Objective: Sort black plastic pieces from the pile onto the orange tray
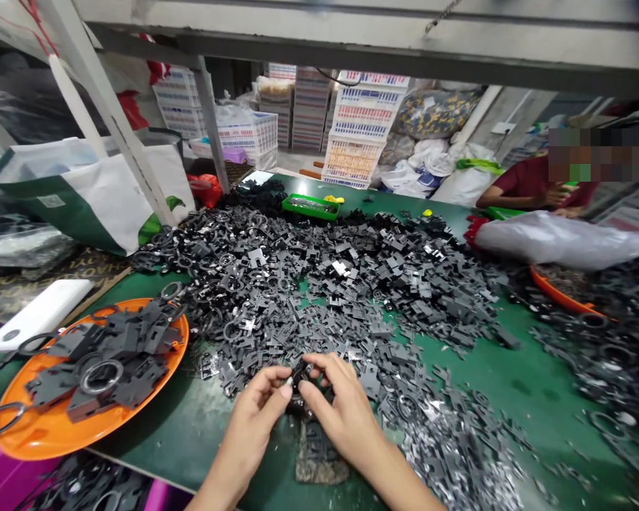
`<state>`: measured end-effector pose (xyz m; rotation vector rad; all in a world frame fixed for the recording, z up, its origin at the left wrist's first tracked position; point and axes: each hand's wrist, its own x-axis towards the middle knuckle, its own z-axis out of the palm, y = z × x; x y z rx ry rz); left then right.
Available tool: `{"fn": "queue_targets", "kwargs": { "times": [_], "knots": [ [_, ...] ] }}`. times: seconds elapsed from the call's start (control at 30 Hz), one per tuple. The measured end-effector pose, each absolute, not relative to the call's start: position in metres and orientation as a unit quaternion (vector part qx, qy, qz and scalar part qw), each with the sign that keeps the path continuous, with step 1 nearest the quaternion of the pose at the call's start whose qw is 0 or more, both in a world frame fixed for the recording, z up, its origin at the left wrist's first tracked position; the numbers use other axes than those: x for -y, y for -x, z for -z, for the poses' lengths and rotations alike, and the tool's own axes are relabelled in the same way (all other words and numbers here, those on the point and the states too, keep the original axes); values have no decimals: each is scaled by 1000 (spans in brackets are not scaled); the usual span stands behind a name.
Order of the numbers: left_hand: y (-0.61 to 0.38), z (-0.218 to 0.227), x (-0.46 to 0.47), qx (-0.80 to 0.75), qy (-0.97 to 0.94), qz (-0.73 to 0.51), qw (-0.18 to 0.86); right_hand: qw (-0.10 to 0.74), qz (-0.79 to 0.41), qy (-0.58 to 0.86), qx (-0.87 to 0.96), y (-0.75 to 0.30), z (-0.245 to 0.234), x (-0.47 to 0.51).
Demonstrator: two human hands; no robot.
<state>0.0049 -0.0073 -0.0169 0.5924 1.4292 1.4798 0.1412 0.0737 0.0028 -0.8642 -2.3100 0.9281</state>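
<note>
My left hand (262,406) and my right hand (336,394) meet low in the middle of the head view. Between the fingertips of both is a small black plastic part (299,375), largely covered by the fingers, so its full shape is hidden. Both hands are closed on it in a pinch. Just below them a worn dark block (319,454) lies on the green table (266,465). A wide heap of loose black plastic pieces (319,284) spreads out beyond and to the right of my hands.
An orange plate (165,376) with black assembled parts and rings stands at the left, beside a white device (40,312). A green tray (309,207) sits at the heap's far side. Across the table at right is another person (532,184). Stacked crates (362,121) stand behind.
</note>
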Motion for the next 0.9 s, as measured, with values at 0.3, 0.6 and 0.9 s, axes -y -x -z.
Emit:
{"fn": "queue_targets", "kwargs": {
  "times": [0.3,0.6,0.9],
  "knots": [
    [3,21,18,-609,-360,-511,488,202,-298,212,908,-159,0,-82],
    [1,26,20,-648,-403,-475,440,306,-140,294,894,-153,16,-86],
    [-4,17,23,-597,-366,-480,529,112,-389,238,883,-174,-20,-73]
  ]
}}
